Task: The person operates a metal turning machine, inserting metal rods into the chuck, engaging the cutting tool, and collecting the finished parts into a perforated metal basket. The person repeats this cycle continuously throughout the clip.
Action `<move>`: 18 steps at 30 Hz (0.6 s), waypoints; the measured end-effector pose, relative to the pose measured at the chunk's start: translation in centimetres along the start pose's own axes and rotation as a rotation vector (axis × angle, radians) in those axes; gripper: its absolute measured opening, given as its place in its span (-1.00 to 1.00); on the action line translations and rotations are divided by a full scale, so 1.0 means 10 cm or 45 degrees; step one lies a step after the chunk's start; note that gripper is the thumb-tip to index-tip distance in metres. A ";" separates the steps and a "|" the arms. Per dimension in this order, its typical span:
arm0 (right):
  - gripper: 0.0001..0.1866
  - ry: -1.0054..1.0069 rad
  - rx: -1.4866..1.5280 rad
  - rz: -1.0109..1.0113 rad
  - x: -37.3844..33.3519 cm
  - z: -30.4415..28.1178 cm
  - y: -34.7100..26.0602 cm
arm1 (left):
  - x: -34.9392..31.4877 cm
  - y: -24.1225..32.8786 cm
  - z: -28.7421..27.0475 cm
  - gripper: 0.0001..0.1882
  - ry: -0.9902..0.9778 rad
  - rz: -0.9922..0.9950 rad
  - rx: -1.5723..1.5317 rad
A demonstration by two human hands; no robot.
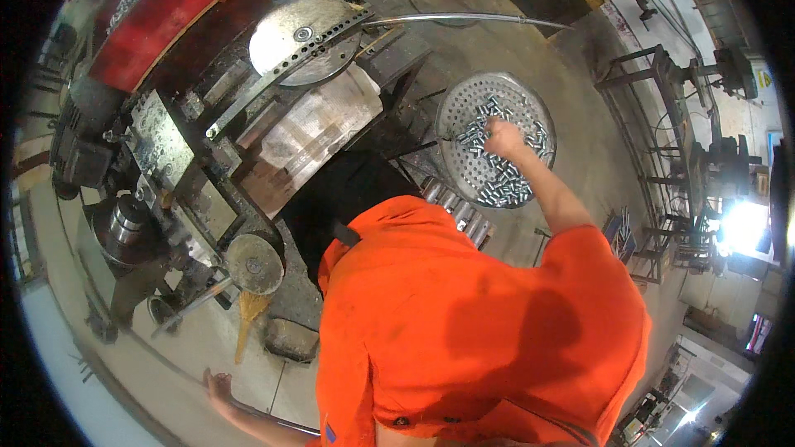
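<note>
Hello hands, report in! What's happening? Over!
Right hand at small metal pieces, round tray; grip unclear. Left hand out left, away from tray. Nothing visibly blocking right hand.

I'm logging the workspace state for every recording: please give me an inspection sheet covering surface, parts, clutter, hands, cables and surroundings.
Surface: round perforated metal tray, its holes showing where parts leave it bare.
Job's things: many small shiny metal parts, loosely heaped on the tray.
Clutter: red bin at upper left; yellow brush-like thing at lower left.
Hands: right hand at the parts, its grip hidden; left hand away at lower left, unclear whether it holds anything.
Cables: none clearly made out.
Surroundings: machine with a round metal disc at upper left; bright light at far right.
</note>
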State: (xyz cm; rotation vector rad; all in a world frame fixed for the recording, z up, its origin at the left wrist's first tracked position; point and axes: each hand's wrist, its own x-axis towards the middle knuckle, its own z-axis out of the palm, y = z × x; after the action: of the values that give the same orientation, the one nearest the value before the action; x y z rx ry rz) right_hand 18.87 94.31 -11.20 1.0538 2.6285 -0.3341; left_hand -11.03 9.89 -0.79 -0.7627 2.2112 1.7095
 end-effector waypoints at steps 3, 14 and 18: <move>-0.58 0.055 -0.064 -0.239 0.13 0.36 0.09 | -0.06 0.09 0.06 -0.52 0.073 -0.054 0.038; -0.61 -0.115 -0.292 -0.043 0.51 0.28 -0.13 | -0.31 0.11 0.31 -0.54 0.263 0.031 -0.007; -0.66 0.301 0.542 -0.158 0.49 0.18 0.02 | -0.48 0.25 0.42 -0.52 0.281 0.147 0.101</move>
State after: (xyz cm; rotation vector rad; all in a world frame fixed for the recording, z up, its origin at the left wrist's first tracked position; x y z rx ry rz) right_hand 15.94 96.92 -14.63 1.1111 2.9176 -0.8789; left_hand -8.86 15.58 2.39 -0.8559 2.4997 1.6467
